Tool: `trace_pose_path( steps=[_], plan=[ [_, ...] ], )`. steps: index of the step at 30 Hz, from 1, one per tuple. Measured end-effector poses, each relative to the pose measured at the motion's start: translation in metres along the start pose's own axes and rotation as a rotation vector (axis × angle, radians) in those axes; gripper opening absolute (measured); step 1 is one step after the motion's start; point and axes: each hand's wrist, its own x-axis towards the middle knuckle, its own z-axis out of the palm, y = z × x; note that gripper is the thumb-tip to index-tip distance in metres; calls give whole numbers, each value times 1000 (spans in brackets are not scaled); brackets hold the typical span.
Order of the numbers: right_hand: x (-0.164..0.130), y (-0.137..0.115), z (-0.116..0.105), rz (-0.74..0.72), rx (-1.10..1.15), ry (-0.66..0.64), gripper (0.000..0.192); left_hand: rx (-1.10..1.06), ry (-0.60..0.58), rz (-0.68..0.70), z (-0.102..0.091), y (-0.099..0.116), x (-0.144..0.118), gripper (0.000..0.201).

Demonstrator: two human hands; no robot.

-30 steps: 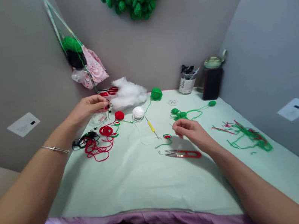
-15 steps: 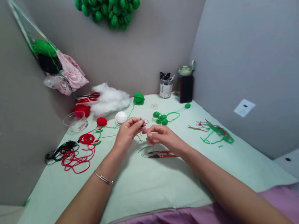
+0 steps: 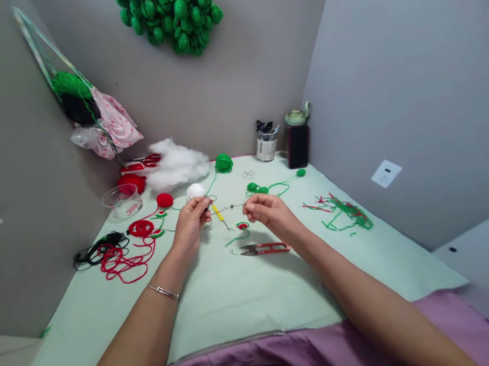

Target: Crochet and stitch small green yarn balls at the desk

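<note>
While both hands work above the middle of the pale green table cover (image 3: 226, 298), we hold a thin dark strand (image 3: 228, 207) stretched level between them: our left hand (image 3: 190, 224) pinches its left end, where a small dark loop shows at the fingertips, and our right hand (image 3: 268, 211) pinches the other end, fingers curled closed around it. We cannot tell whether the strand is thread or fine wire, or whether a needle sits in the right pinch; it is too small. Holding it taut and clear of the cloth seems meant to keep it straight and free of the loose yarn below. Directly beneath lie the yellow-handled hook (image 3: 218, 213), a small red-and-green crocheted piece (image 3: 242, 227) with its green tail, and the red snips (image 3: 267, 248) just near of the right hand, all within short reach, which fits tools laid down between uses. Left of us, red yarn (image 3: 121, 263) and a black cord bundle (image 3: 96, 248) sprawl together; a clear cup (image 3: 122, 200) stands farther back. At the far edge sit white stuffing (image 3: 175, 163), a green yarn ball (image 3: 223, 163), a white ball (image 3: 195, 190) and a dark bottle (image 3: 298, 143). Cut green scraps (image 3: 346, 216) lie apart on the right, well clear of the working spot.
</note>
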Motion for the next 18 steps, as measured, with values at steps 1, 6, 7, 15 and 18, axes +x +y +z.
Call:
trace_pose_path(
  steps=[1, 6, 7, 15, 18],
  plan=[
    [1, -3, -3, -12, 45, 35, 25, 20, 7, 3, -6, -1, 3, 31],
    [8, -17, -26, -91, 175, 226, 27, 25, 121, 61, -30, 3, 18, 30],
    [9, -19, -30, -108, 188, 259, 27, 23, 161, 85, -34, 5, 21, 29],
    [9, -21, -38, -80, 59, 220, 30, 86, 256, 119, -46, 13, 25, 21],
    [6, -13, -27, -25, 51, 95, 28, -2, 111, 58, -35, 17, 16, 20]
  ],
)
